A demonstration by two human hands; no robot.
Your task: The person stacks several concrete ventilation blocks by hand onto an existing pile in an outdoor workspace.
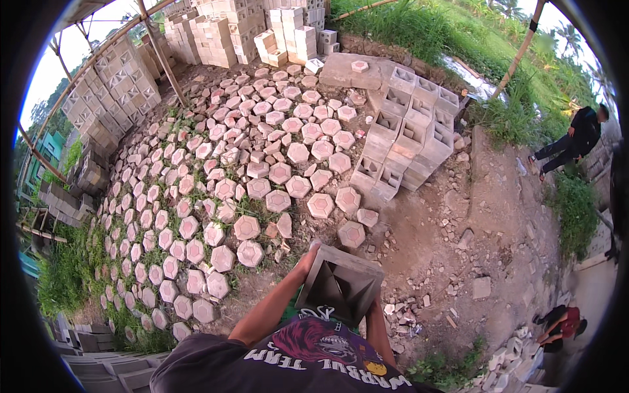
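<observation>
A grey concrete ventilation block [375, 278] with a triangular pattern inside is held in front of my body, tilted. My left hand [308, 261] is closed on its left side, near the upper corner. My right hand [376, 306] grips the opposite side, its fingers mostly hidden behind the block. Just beyond the block, a hexagonal paver [351, 234] lies on the dirt. Ahead to the right stands a stepped stack of similar hollow blocks [409, 131].
Many hexagonal pavers [278, 173] cover the ground ahead and left, with grass between. Tall block stacks [108, 92] stand far left. Wooden posts [160, 52] rise at the edges. Rubble [406, 314] lies right. One person [580, 134] stands far right; another [562, 327] bends lower right.
</observation>
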